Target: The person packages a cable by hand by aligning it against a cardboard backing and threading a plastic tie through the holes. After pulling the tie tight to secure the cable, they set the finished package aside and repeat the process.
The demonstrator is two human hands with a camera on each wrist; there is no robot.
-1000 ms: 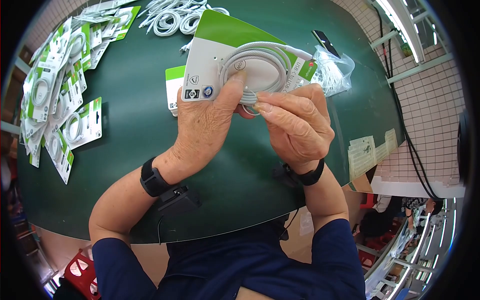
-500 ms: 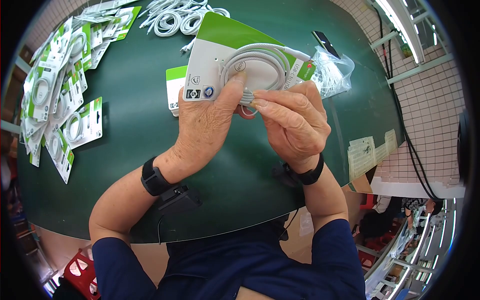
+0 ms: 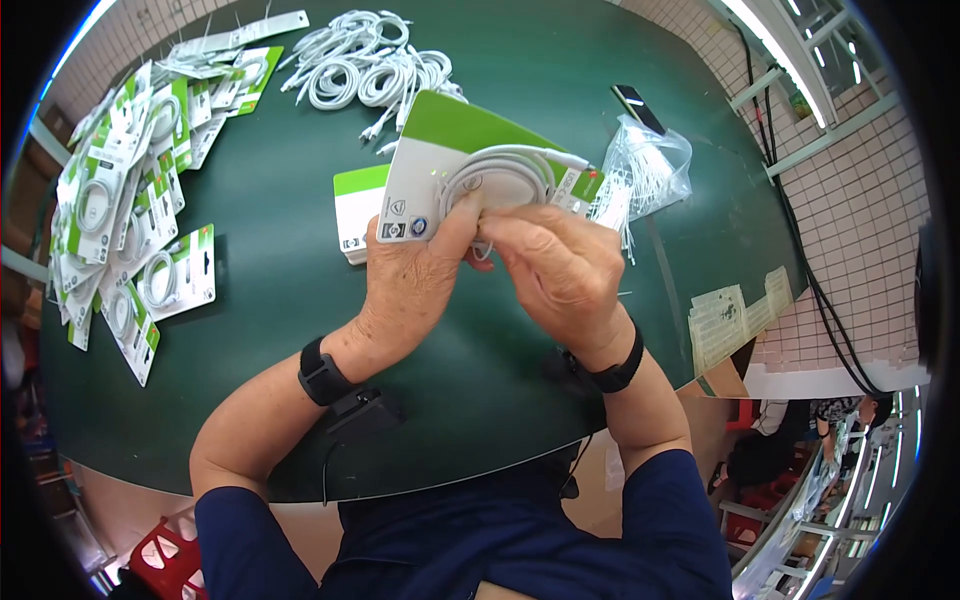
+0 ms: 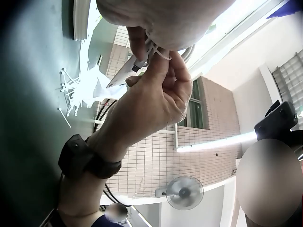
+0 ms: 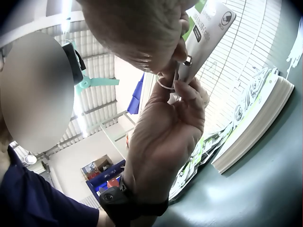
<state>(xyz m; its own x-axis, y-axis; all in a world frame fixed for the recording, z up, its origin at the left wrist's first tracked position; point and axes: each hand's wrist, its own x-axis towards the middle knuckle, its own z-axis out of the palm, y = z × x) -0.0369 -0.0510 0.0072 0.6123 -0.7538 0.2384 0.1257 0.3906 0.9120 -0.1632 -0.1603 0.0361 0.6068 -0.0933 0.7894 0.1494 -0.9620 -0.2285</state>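
Observation:
My left hand (image 3: 415, 285) grips a green-and-white packaging card (image 3: 408, 182), its thumb pressing a coiled white USB cable (image 3: 505, 160) against the printed front. Close beside that thumb, my right hand (image 3: 565, 262) pinches a thin white cable tie at the lower part of the coil, and its fingers cover much of that spot in the head view. The tie's loop (image 4: 163, 55) curves out between the two hands in the left wrist view. A metal-tipped cable plug (image 5: 188, 60) pokes out by the card's back in the right wrist view.
Carded cables (image 3: 95, 205) lie heaped on the left of the green table (image 3: 480, 420). Loose coiled cables (image 3: 375, 70) are at the back. A stack of cards (image 3: 357, 205) sits behind the left hand. A bag of white ties (image 3: 655, 170) and a phone (image 3: 638, 105) lie right.
The right hand has come left and closer to the left thumb, now covering the lower coil. The head view has shifted, so the table and card appear lower. The left hand keeps its grip.

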